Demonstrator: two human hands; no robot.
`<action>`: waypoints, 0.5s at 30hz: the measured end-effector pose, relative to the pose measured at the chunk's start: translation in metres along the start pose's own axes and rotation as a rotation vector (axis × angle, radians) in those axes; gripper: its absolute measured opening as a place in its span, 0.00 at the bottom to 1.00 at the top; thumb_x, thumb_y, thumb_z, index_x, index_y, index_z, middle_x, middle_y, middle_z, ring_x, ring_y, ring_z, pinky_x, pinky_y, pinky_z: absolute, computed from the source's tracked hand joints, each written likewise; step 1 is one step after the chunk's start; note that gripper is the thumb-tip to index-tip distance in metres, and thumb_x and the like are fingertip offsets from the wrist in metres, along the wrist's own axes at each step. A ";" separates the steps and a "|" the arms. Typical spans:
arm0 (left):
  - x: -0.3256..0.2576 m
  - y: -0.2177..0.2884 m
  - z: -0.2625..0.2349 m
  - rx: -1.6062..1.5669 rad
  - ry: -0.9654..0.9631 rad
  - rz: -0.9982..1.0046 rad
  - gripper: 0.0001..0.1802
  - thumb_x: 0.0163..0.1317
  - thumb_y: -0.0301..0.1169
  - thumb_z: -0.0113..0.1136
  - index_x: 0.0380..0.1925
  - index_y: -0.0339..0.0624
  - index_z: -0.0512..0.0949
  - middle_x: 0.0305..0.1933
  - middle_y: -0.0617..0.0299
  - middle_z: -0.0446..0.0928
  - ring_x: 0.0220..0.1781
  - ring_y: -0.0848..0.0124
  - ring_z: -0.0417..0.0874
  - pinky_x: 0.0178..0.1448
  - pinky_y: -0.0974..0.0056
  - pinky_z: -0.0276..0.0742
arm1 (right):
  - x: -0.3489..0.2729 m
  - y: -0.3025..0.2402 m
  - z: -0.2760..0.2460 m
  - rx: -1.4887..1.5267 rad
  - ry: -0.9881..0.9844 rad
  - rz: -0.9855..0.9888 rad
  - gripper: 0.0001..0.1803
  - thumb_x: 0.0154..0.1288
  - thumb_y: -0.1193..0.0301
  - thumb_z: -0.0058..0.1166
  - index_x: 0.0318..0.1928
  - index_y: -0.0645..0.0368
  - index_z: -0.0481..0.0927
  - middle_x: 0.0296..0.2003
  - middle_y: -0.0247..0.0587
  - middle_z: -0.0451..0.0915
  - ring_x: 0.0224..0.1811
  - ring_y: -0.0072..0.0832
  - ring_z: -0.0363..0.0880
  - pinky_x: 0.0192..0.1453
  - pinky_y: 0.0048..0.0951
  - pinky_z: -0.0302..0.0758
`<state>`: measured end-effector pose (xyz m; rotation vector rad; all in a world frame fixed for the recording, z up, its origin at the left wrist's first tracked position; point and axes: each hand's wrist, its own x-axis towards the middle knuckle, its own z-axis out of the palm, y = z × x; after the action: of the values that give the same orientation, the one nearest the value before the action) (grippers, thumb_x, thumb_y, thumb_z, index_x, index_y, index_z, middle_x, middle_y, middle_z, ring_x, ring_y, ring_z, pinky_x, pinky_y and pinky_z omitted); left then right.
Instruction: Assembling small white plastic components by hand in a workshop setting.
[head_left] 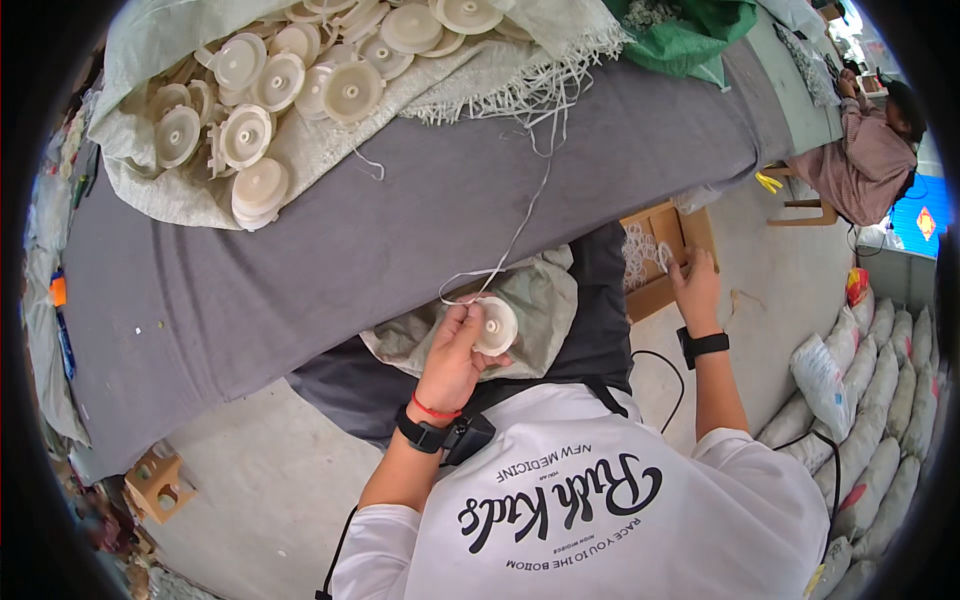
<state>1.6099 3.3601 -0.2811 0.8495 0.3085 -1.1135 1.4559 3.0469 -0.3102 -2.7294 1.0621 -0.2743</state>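
My left hand point(455, 345) grips a round, cream plastic disc point(496, 326) with a small hub at its centre. It is held over a pale woven sack point(545, 300) on my lap, just off the table edge. On the right, my right hand point(696, 284) reaches to a wooden box point(655, 297) beside my lap. Its fingers are pinched at a thin, clear ring point(664, 252); more clear rings point(638, 255) lie in the box's left compartment. Many similar cream discs point(353, 92) are heaped in a large woven sack point(130, 150) on the table.
The table has a grey cloth point(300, 270). Loose white strands trail from the big sack's frayed edge towards my left hand. A green bag point(690, 40) lies at the back. Filled sacks point(880, 440) are stacked at right; a person point(860, 150) sits at far right. A wooden stool point(158, 484) stands lower left.
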 end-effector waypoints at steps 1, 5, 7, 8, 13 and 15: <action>-0.002 0.002 0.002 -0.002 -0.018 0.005 0.14 0.66 0.35 0.41 0.49 0.43 0.63 0.40 0.59 0.73 0.34 0.71 0.77 0.29 0.70 0.74 | 0.000 -0.004 0.001 -0.021 0.020 0.013 0.06 0.56 0.73 0.52 0.33 0.63 0.73 0.26 0.39 0.74 0.26 0.24 0.74 0.31 0.24 0.71; -0.006 0.002 0.006 -0.090 -0.143 0.010 0.17 0.65 0.33 0.43 0.53 0.43 0.61 0.47 0.57 0.70 0.35 0.70 0.77 0.30 0.71 0.74 | -0.002 -0.075 -0.003 0.634 -0.111 0.003 0.08 0.57 0.72 0.52 0.37 0.63 0.75 0.28 0.38 0.75 0.28 0.22 0.73 0.33 0.22 0.70; -0.008 0.001 0.006 -0.109 -0.180 0.032 0.17 0.65 0.33 0.44 0.53 0.44 0.61 0.50 0.56 0.69 0.36 0.70 0.77 0.30 0.71 0.74 | -0.013 -0.130 -0.011 0.827 -0.470 0.069 0.09 0.58 0.73 0.51 0.38 0.63 0.75 0.29 0.35 0.76 0.30 0.17 0.72 0.34 0.19 0.69; -0.009 0.000 0.006 -0.135 -0.229 0.052 0.17 0.64 0.32 0.45 0.53 0.44 0.61 0.52 0.56 0.67 0.36 0.70 0.78 0.30 0.71 0.75 | -0.020 -0.150 -0.013 1.002 -0.628 0.037 0.08 0.58 0.73 0.51 0.37 0.64 0.76 0.30 0.31 0.75 0.31 0.14 0.70 0.35 0.17 0.68; -0.020 0.003 0.009 -0.113 -0.196 0.186 0.16 0.63 0.31 0.48 0.50 0.44 0.61 0.53 0.54 0.66 0.39 0.68 0.79 0.22 0.75 0.72 | -0.037 -0.204 -0.006 1.497 -1.010 0.165 0.13 0.62 0.72 0.48 0.47 0.64 0.69 0.35 0.34 0.75 0.29 0.12 0.70 0.25 0.13 0.66; -0.025 0.001 0.006 -0.078 -0.097 0.246 0.16 0.62 0.31 0.49 0.48 0.45 0.60 0.54 0.53 0.65 0.40 0.67 0.79 0.17 0.79 0.69 | -0.038 -0.210 -0.008 1.525 -0.937 0.207 0.14 0.62 0.69 0.48 0.45 0.64 0.69 0.34 0.34 0.73 0.25 0.14 0.69 0.25 0.16 0.66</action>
<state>1.5986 3.3726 -0.2620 0.7399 0.1604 -0.9041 1.5616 3.2239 -0.2537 -1.0874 0.4323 0.1896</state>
